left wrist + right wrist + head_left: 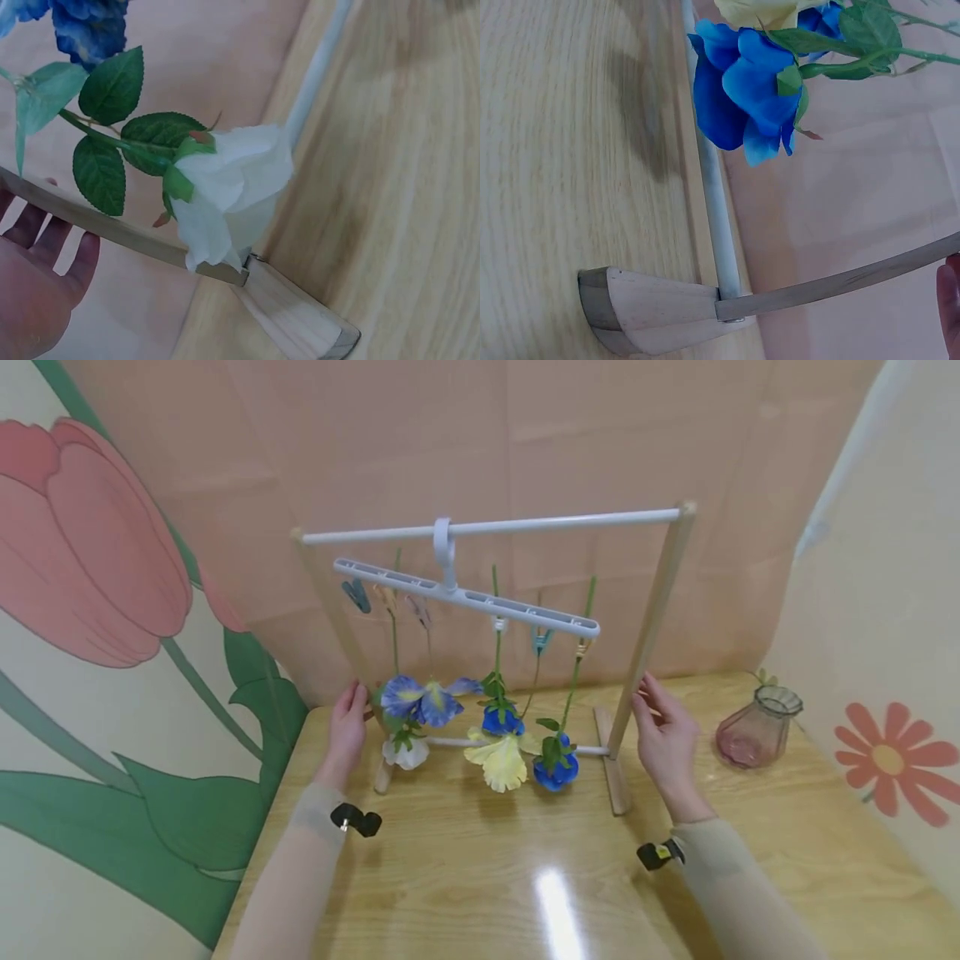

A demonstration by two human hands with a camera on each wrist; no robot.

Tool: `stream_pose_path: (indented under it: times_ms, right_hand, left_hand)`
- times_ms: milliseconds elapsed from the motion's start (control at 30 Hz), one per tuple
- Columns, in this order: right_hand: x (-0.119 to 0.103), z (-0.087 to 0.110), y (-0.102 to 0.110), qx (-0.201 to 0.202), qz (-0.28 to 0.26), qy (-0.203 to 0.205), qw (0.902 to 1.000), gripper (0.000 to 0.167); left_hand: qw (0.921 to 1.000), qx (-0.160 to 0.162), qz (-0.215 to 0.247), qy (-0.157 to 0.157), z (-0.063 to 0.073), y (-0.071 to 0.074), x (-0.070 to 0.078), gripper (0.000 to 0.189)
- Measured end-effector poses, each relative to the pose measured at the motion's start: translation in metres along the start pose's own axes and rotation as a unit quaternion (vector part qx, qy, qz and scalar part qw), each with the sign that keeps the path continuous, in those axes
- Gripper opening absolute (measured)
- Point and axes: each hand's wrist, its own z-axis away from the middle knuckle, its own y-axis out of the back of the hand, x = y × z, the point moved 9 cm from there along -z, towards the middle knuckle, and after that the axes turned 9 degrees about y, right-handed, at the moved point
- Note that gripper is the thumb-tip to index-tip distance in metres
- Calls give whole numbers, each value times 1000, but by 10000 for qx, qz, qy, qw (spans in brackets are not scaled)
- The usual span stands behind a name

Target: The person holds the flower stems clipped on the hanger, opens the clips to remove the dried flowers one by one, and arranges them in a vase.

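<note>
A drying rack stands on the table, with two wooden posts and a white top rod [562,521]. My left hand [348,727] grips the left post [142,244] low down, fingertips behind it. My right hand [666,739] holds the right post [652,602] between thumb and fingers; only a fingertip shows in the right wrist view. From the rod hangs a tilted grey-white clip hanger [525,608]. Artificial flowers hang head down from its pegs: a blue-purple iris [435,703], a white rose [232,184], a yellow flower [504,764] and blue roses [750,90].
A pinkish glass vase [753,731] stands on the wooden table [450,868] right of my right hand. Behind the rack hangs a pink cloth [600,443]. Flower-printed panels [97,552] border the left and right sides. A teal peg [357,597] hangs at the hanger's left end.
</note>
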Motion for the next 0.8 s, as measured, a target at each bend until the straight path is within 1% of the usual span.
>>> stream_pose_path:
  times_ms: [133, 300, 500, 633, 800]
  right_hand:
    - [20, -5, -2, -81, 116, -3, 9999, 41]
    - [34, -14, -5, -240, 245, -180, 9992, 40]
    - [32, -14, -6, -295, 479, -417, 9975, 39]
    - [29, -12, -3, -233, 539, -429, 9974, 39]
    - [25, -10, -1, -145, 717, -399, 9965, 39]
  left_hand:
    - [9998, 119, -110, -140, 4, 2, -2, 56]
    - [9993, 141, -147, -311, 6, 1, -3, 55]
    - [9989, 36, -227, -398, 11, 3, -4, 55]
    - [9988, -58, -284, -404, 11, 1, -3, 57]
    - [9987, -48, -389, -322, 8, -1, -1, 59]
